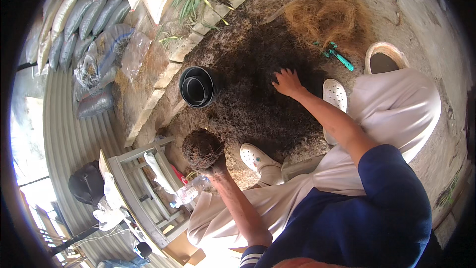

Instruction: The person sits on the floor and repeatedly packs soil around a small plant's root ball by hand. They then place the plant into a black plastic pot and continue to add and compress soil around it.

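My left hand point(216, 167) holds up a round clump of dark, fibrous soil or roots point(202, 149) from beneath, at the lower left of the pile. My right hand point(288, 82) rests with spread fingers on the heap of dark, fibrous soil point(256, 108); whether its fingers grip any of it cannot be told. Nested black plastic pots point(197, 86) stand at the heap's left edge, their openings showing. A teal-handled hand tool point(343, 60) lies right of my right hand, next to a loose mass of brown coconut fibre point(327, 16).
Left of the pots runs a row of stone edging point(167, 74). A grey metal frame point(137, 178) and a plastic bottle point(187, 193) are near my left forearm. Filled sacks point(89, 16) are stacked at upper left. A round container point(386, 57) stands beside my knee.
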